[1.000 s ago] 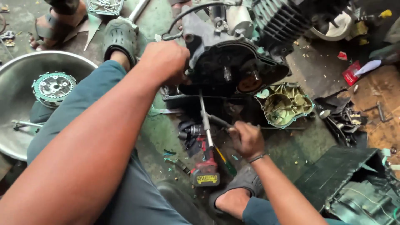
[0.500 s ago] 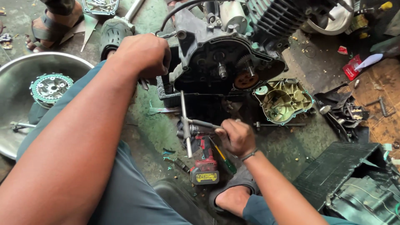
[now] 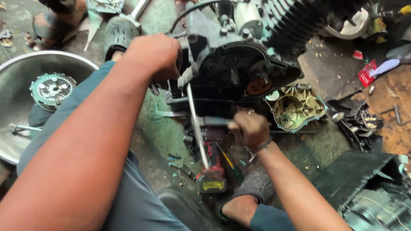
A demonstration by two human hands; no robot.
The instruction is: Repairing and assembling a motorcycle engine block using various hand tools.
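Observation:
My left hand (image 3: pixel 156 57) grips the left edge of a dark motorcycle engine (image 3: pixel 231 55) that stands on the floor with its side cover off. An orange gear (image 3: pixel 258 87) shows in the open case. My right hand (image 3: pixel 250 128) is closed on a steel T-shaped wrench (image 3: pixel 197 128) below the engine. The wrench's long bar slants down towards a red power tool (image 3: pixel 212 171) on the floor.
A removed engine cover (image 3: pixel 297 107) lies to the right, inner side up. A large metal bowl (image 3: pixel 17 72) at left holds a round clutch part (image 3: pixel 51 89). A screwdriver (image 3: pixel 231 164) and loose parts (image 3: pixel 355 124) litter the floor. My sandalled foot (image 3: pixel 252 192) rests below.
My right hand has shifted slightly up with the wrench, and its long bar has swung to a different angle. My left hand stays on the engine.

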